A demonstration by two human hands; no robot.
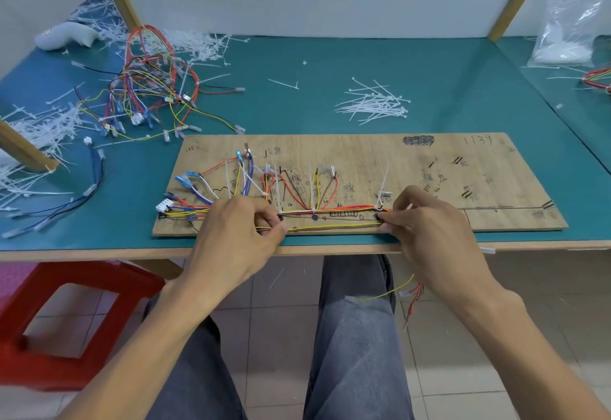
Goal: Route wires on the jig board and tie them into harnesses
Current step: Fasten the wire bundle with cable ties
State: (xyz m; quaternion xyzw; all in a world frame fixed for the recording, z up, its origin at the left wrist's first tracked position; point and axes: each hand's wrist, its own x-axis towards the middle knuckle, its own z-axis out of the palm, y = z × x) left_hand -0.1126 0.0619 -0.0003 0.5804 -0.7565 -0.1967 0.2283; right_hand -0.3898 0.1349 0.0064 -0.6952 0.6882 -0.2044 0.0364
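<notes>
Head view. The jig board [413, 171] lies across the middle of the frame on the green bench mat [330, 66], with its near edge close to the bench edge.

My left hand [241, 231], lower centre-left, pinches the yellow wire [334, 228] between thumb and forefinger, the other fingers curled under. My right hand [426, 224], centre-right, pinches the same wire farther along, fingertips bunched down against the board.

The wire runs taut between my hands along the board's near edge, just below the main bundle [344, 210]. I judge it is held stretched so that it lies straight before joining the bundle.

The bundle of red, orange and yellow wires runs left to right and ends at a white connector [164, 205] at the board's left. Upright cable ties [385, 175] stand along it with their tails uncut, probably left loose so more wires can go in.

A pile of loose cable ties [373, 104] lies upper centre-right, handy to reach. Finished harnesses [148, 89] are heaped upper left.

Hanging wire ends [408, 287] dangle below the bench, lower right. I can't tell whether they belong to my wire.
</notes>
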